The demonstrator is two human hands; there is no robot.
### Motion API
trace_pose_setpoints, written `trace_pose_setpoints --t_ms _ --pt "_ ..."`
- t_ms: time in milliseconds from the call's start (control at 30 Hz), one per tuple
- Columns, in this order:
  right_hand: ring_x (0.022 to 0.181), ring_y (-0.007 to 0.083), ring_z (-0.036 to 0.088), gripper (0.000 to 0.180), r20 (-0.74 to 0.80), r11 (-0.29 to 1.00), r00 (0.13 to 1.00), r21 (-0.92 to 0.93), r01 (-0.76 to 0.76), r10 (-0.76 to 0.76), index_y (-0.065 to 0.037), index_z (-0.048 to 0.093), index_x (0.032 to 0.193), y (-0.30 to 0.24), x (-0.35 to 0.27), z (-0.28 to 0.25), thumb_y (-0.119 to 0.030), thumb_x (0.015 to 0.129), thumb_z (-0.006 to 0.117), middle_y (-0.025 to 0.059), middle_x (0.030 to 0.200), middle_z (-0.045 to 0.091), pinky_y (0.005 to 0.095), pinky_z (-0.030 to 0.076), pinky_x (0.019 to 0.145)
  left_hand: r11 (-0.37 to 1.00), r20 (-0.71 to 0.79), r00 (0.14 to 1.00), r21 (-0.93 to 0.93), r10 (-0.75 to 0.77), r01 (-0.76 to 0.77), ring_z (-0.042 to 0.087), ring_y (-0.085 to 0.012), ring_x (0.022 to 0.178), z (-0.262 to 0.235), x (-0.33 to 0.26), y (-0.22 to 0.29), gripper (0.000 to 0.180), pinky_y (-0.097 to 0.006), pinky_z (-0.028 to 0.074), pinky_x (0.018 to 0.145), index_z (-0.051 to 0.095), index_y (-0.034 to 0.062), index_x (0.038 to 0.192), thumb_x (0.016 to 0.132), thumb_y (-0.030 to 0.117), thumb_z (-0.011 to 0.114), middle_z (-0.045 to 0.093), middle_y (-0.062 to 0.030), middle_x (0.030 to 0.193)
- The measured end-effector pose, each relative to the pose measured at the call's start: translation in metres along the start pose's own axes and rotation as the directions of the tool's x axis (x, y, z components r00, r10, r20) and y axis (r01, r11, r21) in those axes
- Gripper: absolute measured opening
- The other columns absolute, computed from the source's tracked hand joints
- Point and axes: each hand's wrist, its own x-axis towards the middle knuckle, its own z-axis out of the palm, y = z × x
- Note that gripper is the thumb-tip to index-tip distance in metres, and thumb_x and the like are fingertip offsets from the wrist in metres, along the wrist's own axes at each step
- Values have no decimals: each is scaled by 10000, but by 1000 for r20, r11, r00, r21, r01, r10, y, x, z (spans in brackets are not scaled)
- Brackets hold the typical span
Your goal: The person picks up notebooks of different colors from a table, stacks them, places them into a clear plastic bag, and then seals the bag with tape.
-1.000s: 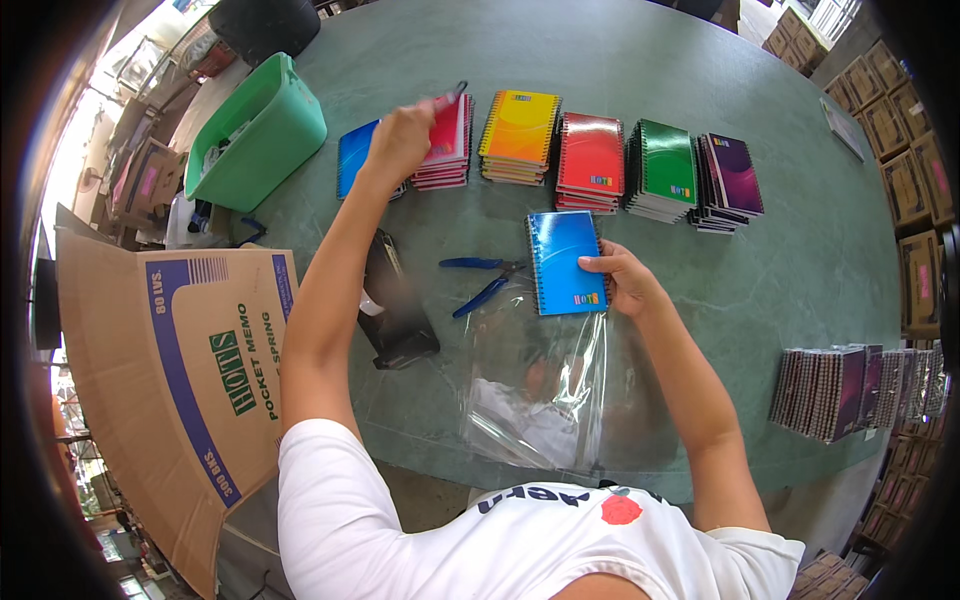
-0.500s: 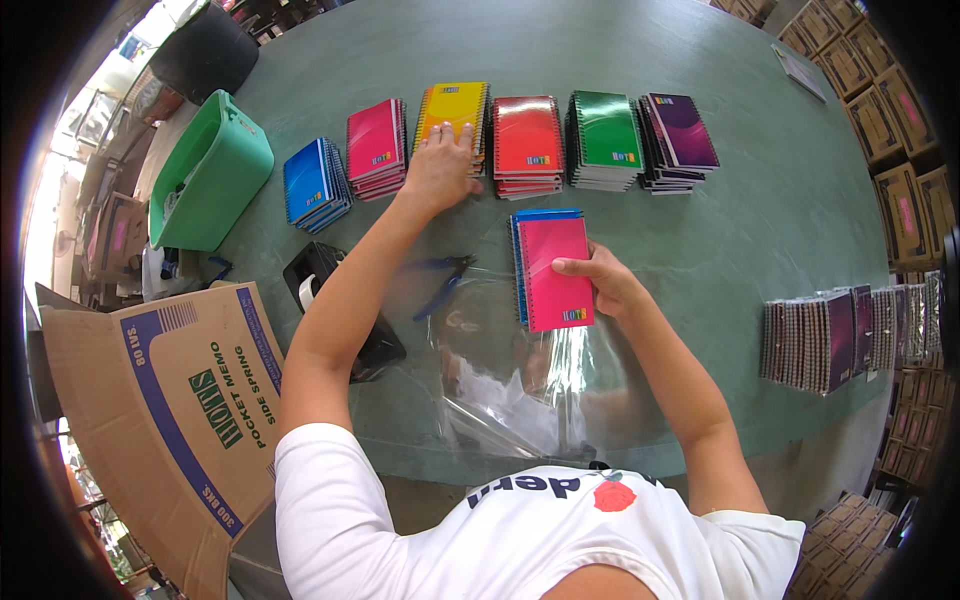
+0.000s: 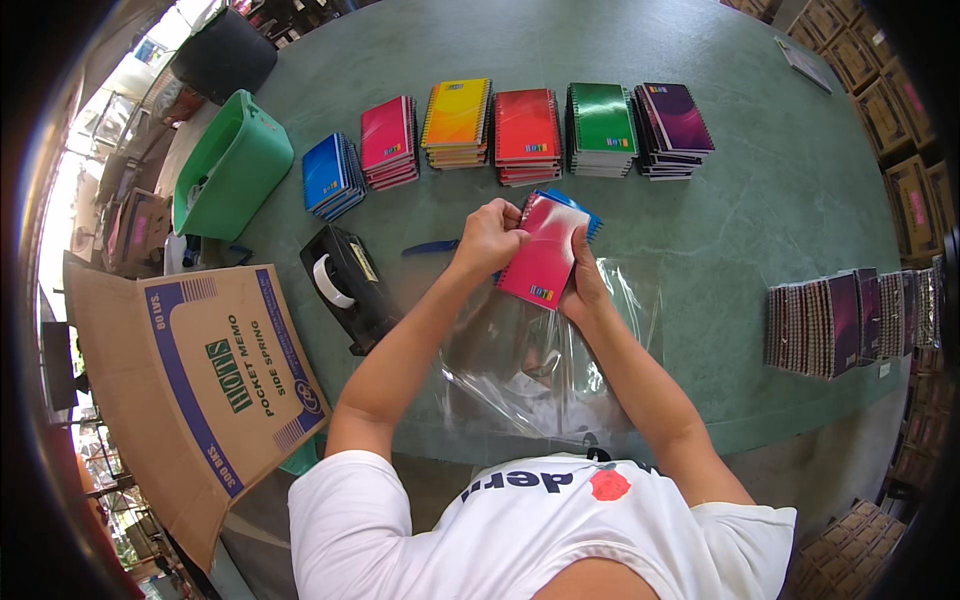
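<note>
A pink spiral notebook [image 3: 540, 240] lies on top of a blue spiral notebook [image 3: 580, 205], fanned slightly apart above the table. My right hand [image 3: 586, 282] grips the pair from the right, thumb across the pink cover. At the spiral edge on the left, my left hand [image 3: 492, 238] is closed, its fingers pinching the pink notebook. Beyond them stand stacks of spiral notebooks in a row: blue [image 3: 334, 172], pink [image 3: 389, 138], yellow [image 3: 457, 115], red [image 3: 526, 130], green [image 3: 602, 125] and purple [image 3: 674, 122].
Clear plastic film [image 3: 530, 370] lies below my hands. To the left are a black tape dispenser [image 3: 350, 285], blue-handled pliers [image 3: 430, 247], partly hidden, a green bin [image 3: 270, 160] and a cardboard box [image 3: 240, 370]. More purple notebooks [image 3: 840, 315] stand at the right edge.
My left hand has left the yellow stack and come to the spiral edge of the pink notebook. The held notebooks have tilted and shifted slightly, with blue now showing at the upper right.
</note>
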Motion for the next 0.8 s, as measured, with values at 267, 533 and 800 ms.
trace_pose_setpoints --t_ms 267,533,800 --pt "986 233 612 515 37 996 995 5 90 -90 -45 496 1194 -23 2 -6 -443 873 557 111 1102 609 396 504 864 830 -33 920 445 391 -337 596 -216 693 -39 -19 96 324 -345 462 638 538 -10 826 776 269 695 597 -151 728" --pt "1002 235 610 460 40 995 999 102 18 -23 -45 480 1196 -39 -18 2 -324 862 628 106 1115 603 408 515 847 885 146 972 407 182 -226 612 -351 769 -14 -18 37 254 -423 457 689 555 -24 904 802 190 648 626 -180 783" --pt "1023 226 600 479 207 977 959 43 -208 194 -40 452 1232 -66 -27 -5 -349 890 582 120 1162 581 390 508 877 282 827 552 507 109 -815 557 -198 950 -27 -23 182 146 -464 356 927 663 82 868 734 137 650 650 -52 898"
